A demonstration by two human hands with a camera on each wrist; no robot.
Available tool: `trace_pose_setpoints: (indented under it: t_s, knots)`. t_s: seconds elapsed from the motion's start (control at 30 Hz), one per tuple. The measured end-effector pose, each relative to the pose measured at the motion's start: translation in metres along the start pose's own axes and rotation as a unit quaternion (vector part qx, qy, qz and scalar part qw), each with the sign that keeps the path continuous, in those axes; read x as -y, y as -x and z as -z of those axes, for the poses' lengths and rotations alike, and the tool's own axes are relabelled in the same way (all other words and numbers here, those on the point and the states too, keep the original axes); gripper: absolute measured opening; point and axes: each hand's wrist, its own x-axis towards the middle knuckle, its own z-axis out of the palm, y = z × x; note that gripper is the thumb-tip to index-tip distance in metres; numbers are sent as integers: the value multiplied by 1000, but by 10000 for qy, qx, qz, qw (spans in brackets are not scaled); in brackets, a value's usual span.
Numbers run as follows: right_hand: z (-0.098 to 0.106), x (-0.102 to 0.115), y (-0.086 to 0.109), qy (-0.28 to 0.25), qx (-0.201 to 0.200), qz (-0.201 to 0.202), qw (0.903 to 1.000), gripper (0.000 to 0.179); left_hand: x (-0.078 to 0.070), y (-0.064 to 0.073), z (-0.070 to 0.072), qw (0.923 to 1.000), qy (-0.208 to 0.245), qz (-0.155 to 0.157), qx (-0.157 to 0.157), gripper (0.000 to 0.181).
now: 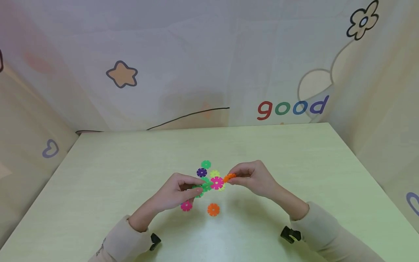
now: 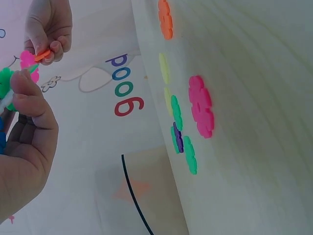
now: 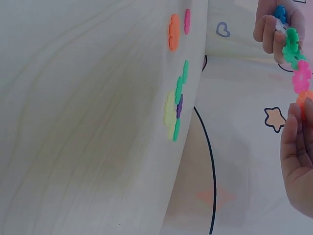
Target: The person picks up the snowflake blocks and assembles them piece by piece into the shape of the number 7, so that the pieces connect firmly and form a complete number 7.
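Above the table, my left hand (image 1: 178,191) grips a chain of interlocking flower-shaped plastic discs. In the right wrist view the chain runs from a blue disc (image 3: 280,12) and a white disc (image 3: 280,25), partly hidden by the fingers, through a green disc (image 3: 291,44) to a pink disc (image 3: 301,77). My right hand (image 1: 256,178) pinches an orange disc (image 1: 230,177) between thumb and fingers, its edge right at the rim of the pink one. The two hands face each other across the chain.
Loose discs lie flat on the pale table (image 1: 137,153) beneath and around the hands: green (image 1: 206,164), purple (image 1: 201,172), yellow (image 1: 214,174), pink (image 1: 186,206) and orange (image 1: 213,210). A printed curtain (image 1: 196,54) hangs behind the table's far edge.
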Motion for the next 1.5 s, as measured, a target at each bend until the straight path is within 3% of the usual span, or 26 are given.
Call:
trace_pose_setpoints:
  t_s: [0.33,0.63,0.73,0.87,1.03,1.2,1.33,1.5]
  knots:
    - [-3,0,-1,-138,93,118,9998,11,-1,0,-1,10000,-85,-14,26,21]
    - [-8,-1,2,-101,21,358,9993,7,4,-3,-2,9979,-99,-639,-60,14]
    - [-10,0,2,-76,-75,469,9988,6,4,-4,-3,9975,18,-698,-50,14]
    - [-12,0,1,-47,-102,614,9980,6,3,-3,-5,9985,122,-522,-58,15]
    - [-10,3,-2,93,-93,714,9974,11,3,-2,-5,9986,458,-6,-275,17]
    - [-8,6,-6,-274,-213,229,9991,25,6,-2,-9,9940,1004,197,-389,21]
    - [-8,5,-8,-562,-367,-158,9976,25,6,-3,-12,9910,1248,279,-402,23]
    - [-10,0,-13,-730,-588,-296,9952,22,6,-5,-17,9866,1475,662,-233,24]
